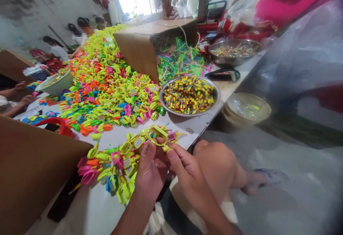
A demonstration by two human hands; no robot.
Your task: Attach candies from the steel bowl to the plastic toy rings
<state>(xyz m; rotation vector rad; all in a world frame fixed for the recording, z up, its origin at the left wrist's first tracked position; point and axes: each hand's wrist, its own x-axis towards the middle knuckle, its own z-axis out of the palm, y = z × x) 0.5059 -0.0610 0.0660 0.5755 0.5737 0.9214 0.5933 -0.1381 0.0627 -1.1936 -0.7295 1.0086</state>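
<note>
My left hand (151, 172) is closed on a yellow plastic toy watch (158, 132), its looped strap standing up above the thumb and fingers. Beside it, my right hand (189, 169) pinches a small yellow piece (166, 148) against the lower end of the watch; whether the two are joined I cannot tell. Just behind and left of my hands lies a loose pile of finished-looking toy watches (125, 160) in yellow, pink, orange and blue. Farther back, a steel bowl (217, 97) holds many small yellow, red and blue pieces.
A large heap of watches (104, 85) covers the table's middle. An open cardboard box (136, 51) spills coloured strips. Another steel bowl (227, 61) stands behind, near black-handled scissors-like tool (225, 75). Brown cardboard (34, 170) blocks the left. Co-workers (57, 51) sit across the table.
</note>
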